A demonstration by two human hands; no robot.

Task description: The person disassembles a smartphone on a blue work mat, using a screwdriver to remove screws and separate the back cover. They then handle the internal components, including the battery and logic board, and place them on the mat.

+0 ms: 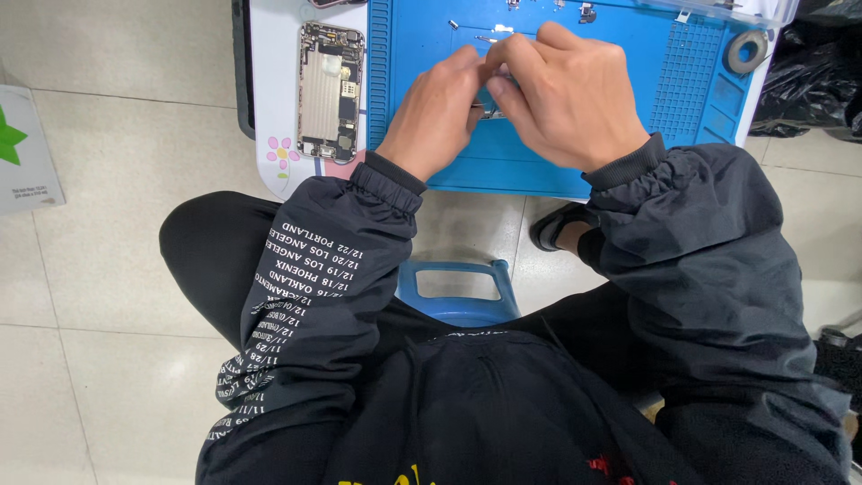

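Both hands are drawn together over the middle of the blue work mat [431, 54]: the left hand [435, 117] and the right hand [566, 99] meet at their fingertips, pinched on a small metal part [492, 113] of which only a silvery sliver shows between them. So small a piece held only by fingertips could, I judge, slip and skitter off; the mat's near edge lies just under the wrists, and beyond it is the tiled floor [108, 296], where a dropped part would be hard to find. Loose screws and bits [453, 24] lie on the mat just beyond the knuckles, and a sweep of a sleeve could scatter them. The opened phone [330, 90] lies face-down with its insides bare on the white tabletop [274, 90], left of the mat and near the left forearm (a careless elbow might nudge it toward the edge). What the part actually is cannot be told, since the fingers cover nearly all of it, nor whether a tool is also held. The tabletop's far side is cut off by the frame, as are the items along the mat's top edge; a grey ring [746, 51] sits at the mat's right corner.
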